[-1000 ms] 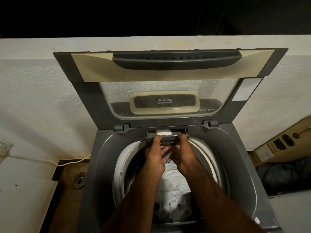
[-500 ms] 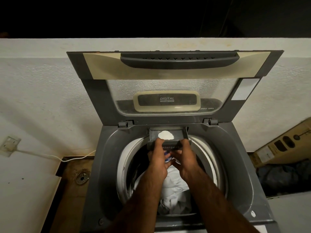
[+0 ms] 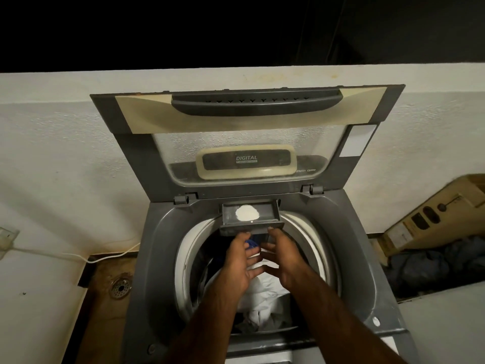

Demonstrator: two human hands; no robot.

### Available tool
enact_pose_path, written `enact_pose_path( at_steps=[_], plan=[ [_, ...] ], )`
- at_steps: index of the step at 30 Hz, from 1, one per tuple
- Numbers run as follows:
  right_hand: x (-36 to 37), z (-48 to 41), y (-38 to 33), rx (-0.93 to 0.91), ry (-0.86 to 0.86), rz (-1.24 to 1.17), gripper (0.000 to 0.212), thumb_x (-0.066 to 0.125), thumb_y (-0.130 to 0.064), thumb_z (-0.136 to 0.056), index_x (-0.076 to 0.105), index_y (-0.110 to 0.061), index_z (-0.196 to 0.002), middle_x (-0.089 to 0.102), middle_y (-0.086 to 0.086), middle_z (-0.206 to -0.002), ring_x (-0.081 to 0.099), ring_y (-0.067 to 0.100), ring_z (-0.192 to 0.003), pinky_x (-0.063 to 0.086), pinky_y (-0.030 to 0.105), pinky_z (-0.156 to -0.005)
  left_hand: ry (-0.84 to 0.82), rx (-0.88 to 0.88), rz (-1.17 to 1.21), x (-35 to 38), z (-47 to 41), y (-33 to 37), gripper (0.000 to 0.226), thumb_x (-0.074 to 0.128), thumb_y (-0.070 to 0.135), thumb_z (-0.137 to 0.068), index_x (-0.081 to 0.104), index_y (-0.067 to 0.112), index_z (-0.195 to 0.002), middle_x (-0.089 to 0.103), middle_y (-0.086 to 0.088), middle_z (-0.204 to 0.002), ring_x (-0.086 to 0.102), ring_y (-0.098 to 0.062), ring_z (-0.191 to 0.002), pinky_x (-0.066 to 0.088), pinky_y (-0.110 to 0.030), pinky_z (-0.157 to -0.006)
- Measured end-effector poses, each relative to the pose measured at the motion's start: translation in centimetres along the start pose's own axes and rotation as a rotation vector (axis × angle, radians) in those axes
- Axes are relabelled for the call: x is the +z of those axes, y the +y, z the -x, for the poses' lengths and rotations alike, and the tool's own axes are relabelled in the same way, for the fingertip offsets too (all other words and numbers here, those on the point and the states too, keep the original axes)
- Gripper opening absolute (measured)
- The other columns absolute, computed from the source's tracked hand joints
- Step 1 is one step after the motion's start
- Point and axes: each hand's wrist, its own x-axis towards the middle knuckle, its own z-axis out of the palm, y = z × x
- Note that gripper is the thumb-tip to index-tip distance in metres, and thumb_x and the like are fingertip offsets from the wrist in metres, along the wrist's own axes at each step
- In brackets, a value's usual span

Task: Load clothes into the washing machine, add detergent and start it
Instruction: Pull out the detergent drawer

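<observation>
The grey top-loading washing machine (image 3: 162, 232) stands with its lid (image 3: 136, 158) raised upright against the wall. At the back edge of the tub opening the detergent drawer (image 3: 270, 211) is pulled out, with a small heap of white powder (image 3: 246, 213) in it. My left hand (image 3: 240, 264) and my right hand (image 3: 286, 256) hover side by side just in front of the drawer. Their fingers are spread and hold nothing, and the fingertips are close to the drawer's front. White clothes (image 3: 265, 292) lie in the drum below, and a bit of blue fabric (image 3: 251, 243) shows between my hands.
A white wall runs behind the machine. To the left are a floor drain (image 3: 120, 287), a white cable (image 3: 78, 256) and a wall socket (image 3: 5, 237). To the right a cardboard box (image 3: 433, 219) leans over a dark pile of cloth (image 3: 433, 266).
The drawer has slid out further, and the powder heap now shows in full. Both hands have let go of its front and drawn back toward me with their fingers spreading.
</observation>
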Motion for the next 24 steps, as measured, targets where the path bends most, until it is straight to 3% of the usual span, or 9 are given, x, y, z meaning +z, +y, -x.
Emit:
enact_pose_path(
  at_steps=[6, 9, 13, 17, 19, 22, 24],
  plan=[
    [-1.6, 2.6, -0.8, -0.047, -0.004, -0.006, 0.030, 0.054, -0.039, -0.093, 0.073, -0.018, -0.101, 0.075, -0.002, -0.088, 0.069, 0.016, -0.088, 0.049, 0.032, -0.068, -0.038, 0.024, -0.061, 1.5, 2.2, 0.1, 0.046, 0.053, 0.034, -0.100, 0.052, 0.005, -0.136, 0.067, -0.012, -0.107, 0.061, -0.033, -0.114, 0.053, -0.040, -0.071],
    [-3.2, 4.5, -1.9, -0.094, 0.004, -0.006, 0.028, 0.053, -0.038, -0.090, 0.075, -0.020, -0.094, 0.072, -0.001, -0.081, 0.069, 0.014, -0.081, 0.049, 0.031, -0.066, -0.075, 0.045, -0.089, 3.2, 3.8, 0.4, 0.035, 0.053, 0.031, -0.100, 0.056, 0.005, -0.124, 0.067, -0.016, -0.113, 0.065, -0.031, -0.104, 0.053, -0.041, -0.069],
    [-6.2, 7.3, -3.7, -0.164, 0.051, -0.124, 0.033, 0.053, -0.030, -0.097, 0.069, -0.004, -0.108, 0.067, 0.008, -0.094, 0.063, 0.021, -0.083, 0.048, 0.034, -0.070, -0.151, 0.075, -0.144, 6.6, 5.7, 0.1, 0.020, 0.051, 0.028, -0.100, 0.058, 0.010, -0.102, 0.068, -0.014, -0.105, 0.066, -0.028, -0.093, 0.054, -0.040, -0.071],
    [-11.0, 10.6, -5.7, -0.262, 0.113, -0.238, 0.018, 0.052, -0.026, -0.100, 0.065, -0.018, -0.090, 0.065, 0.005, -0.088, 0.063, 0.014, -0.072, 0.048, 0.029, -0.064, -0.256, 0.099, -0.222, 12.3, 7.9, -0.9, 0.016, 0.051, 0.025, -0.099, 0.059, 0.012, -0.095, 0.068, -0.011, -0.098, 0.064, -0.026, -0.088, 0.052, -0.039, -0.078],
    [-14.2, 12.4, -6.5, -0.337, 0.172, -0.295, 0.020, 0.053, -0.023, -0.099, 0.067, -0.015, -0.086, 0.070, 0.003, -0.084, 0.067, 0.014, -0.074, 0.051, 0.031, -0.068, -0.317, 0.113, -0.265, 15.8, 9.4, -1.9, 0.016, 0.051, 0.025, -0.099, 0.060, 0.012, -0.098, 0.068, -0.010, -0.097, 0.064, -0.024, -0.087, 0.052, -0.039, -0.077],
    [-19.2, 15.1, -7.2, -0.387, 0.254, -0.326, 0.015, 0.054, -0.026, -0.099, 0.066, -0.018, -0.101, 0.073, 0.004, -0.105, 0.068, 0.016, -0.098, 0.054, 0.042, -0.089, -0.405, 0.128, -0.316, 20.8, 11.4, -4.0, 0.017, 0.052, 0.024, -0.098, 0.061, 0.010, -0.102, 0.067, -0.012, -0.105, 0.065, -0.025, -0.092, 0.054, -0.039, -0.071],
    [-23.2, 16.8, -7.4, -0.424, 0.313, -0.349, 0.015, 0.054, -0.029, -0.099, 0.065, -0.021, -0.106, 0.071, 0.005, -0.113, 0.067, 0.016, -0.106, 0.054, 0.047, -0.095, -0.462, 0.124, -0.349, 24.3, 12.9, -6.0, 0.019, 0.053, 0.024, -0.097, 0.062, 0.008, -0.104, 0.068, -0.014, -0.109, 0.067, -0.028, -0.097, 0.057, -0.040, -0.073]
  ],
)
